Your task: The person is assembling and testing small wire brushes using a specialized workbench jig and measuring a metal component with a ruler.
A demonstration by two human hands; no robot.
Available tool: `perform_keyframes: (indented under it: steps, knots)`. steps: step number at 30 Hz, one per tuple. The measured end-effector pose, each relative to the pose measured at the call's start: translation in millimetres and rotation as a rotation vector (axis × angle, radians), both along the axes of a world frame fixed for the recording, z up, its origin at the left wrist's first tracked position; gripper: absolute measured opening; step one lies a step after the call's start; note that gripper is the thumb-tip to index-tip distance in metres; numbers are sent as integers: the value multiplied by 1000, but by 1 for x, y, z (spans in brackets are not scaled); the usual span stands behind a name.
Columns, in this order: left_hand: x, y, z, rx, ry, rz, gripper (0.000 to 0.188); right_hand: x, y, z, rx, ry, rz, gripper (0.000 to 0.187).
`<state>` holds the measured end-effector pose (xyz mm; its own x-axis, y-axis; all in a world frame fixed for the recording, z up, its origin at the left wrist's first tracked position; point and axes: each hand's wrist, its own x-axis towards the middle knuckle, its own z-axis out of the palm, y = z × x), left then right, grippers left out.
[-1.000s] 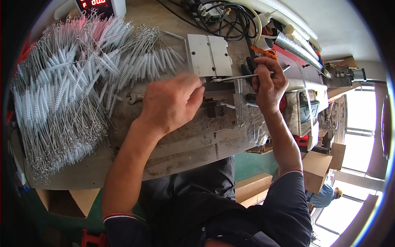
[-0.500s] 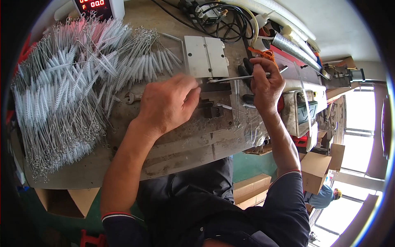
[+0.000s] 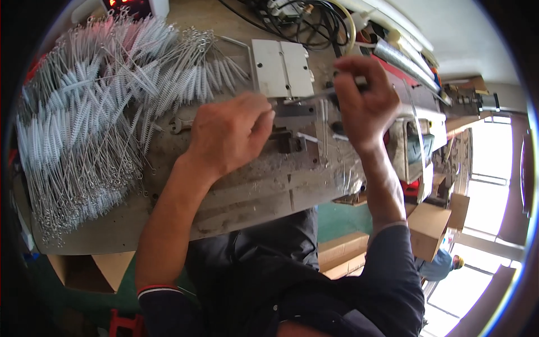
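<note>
A thin metal rod (image 3: 314, 95) is pinched at each end between both hands, left hand (image 3: 230, 135) curled at its left tip and right hand (image 3: 365, 104) closed on its right end, just above the grey fixture block (image 3: 295, 115) mid-table. Its long axis is laid left-right across the table (image 3: 252, 191), tilted slightly up toward the right. A big heap of white wire brushes (image 3: 95, 123) is piled at the table's left edge, nearer the left hand.

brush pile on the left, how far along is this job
Done: a big pile of white twisted-wire brushes covers the bench's left side. In hand: the left hand and right hand hold a thin wire piece across the small metal fixture. How many remain cannot be told; no unworked stock shows clearly.
</note>
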<state>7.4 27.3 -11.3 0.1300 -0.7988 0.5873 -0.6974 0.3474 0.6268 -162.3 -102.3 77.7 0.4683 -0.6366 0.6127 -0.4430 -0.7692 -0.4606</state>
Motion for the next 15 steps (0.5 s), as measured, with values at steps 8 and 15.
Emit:
perform_keyframes:
  steps: [8,15]
  knots:
    - [-2,-1,-5,54,-11,53,10,9,-2,9,-64,129,50,9]
    - [-1,-3,-5,119,12,49,13,62,24,21,-452,609,203,11]
